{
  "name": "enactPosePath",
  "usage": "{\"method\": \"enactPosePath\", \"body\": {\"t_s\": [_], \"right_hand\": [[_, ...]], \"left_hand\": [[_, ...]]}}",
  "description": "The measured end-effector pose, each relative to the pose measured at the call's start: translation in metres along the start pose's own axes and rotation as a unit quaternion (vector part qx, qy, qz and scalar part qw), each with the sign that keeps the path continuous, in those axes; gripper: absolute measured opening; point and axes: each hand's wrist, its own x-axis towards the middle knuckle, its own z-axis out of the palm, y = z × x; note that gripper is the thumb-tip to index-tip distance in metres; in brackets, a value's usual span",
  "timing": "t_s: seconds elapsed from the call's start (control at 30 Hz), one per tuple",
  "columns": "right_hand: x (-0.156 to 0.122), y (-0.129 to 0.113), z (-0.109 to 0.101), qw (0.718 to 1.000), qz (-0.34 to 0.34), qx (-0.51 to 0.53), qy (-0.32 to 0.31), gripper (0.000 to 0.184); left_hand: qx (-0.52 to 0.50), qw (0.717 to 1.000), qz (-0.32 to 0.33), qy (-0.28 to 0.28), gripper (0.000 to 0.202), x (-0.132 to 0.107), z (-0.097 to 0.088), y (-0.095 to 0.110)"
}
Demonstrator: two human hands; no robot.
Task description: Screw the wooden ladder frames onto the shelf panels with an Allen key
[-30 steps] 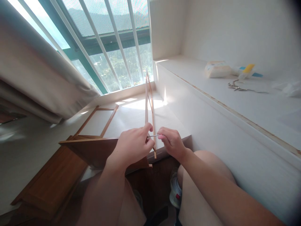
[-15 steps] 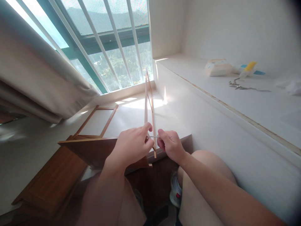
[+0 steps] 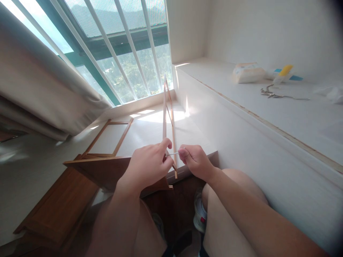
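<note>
A thin wooden frame (image 3: 165, 107) stands upright on edge in front of me, its top pointing at the window. My left hand (image 3: 147, 166) is wrapped round the frame's near lower end, thumb on top. My right hand (image 3: 195, 161) pinches the end of a thin metal rod (image 3: 173, 153), perhaps a small key or pin, whose other end meets the frame beside my left thumb. A dark wooden panel (image 3: 107, 171) lies just under both hands.
A second wooden frame (image 3: 109, 137) lies flat on the white ledge to the left. A raised white shelf (image 3: 268, 110) at right carries a packet (image 3: 248, 72), a yellow-capped tube (image 3: 284, 71) and metal hooks (image 3: 270, 93). A curtain (image 3: 40, 92) hangs at left; barred window behind.
My right hand has turned slightly, its thumb now on top of the rod. The view has shifted down a little. The left hand stays in place on the frame.
</note>
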Motion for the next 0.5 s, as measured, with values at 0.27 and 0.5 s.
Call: {"method": "enactPosePath", "body": {"t_s": [0.27, 0.5], "right_hand": [[0.0009, 0.0035, 0.0006, 0.998, -0.054, -0.028, 0.019, 0.039], [0.0029, 0.0061, 0.0026, 0.995, -0.083, -0.037, 0.032, 0.034]], "left_hand": [[0.011, 1.000, -0.011, -0.012, 0.022, 0.0006, -0.0026, 0.0036], [0.016, 1.000, -0.007, -0.007, 0.020, -0.0002, -0.0007, 0.0015]]}}
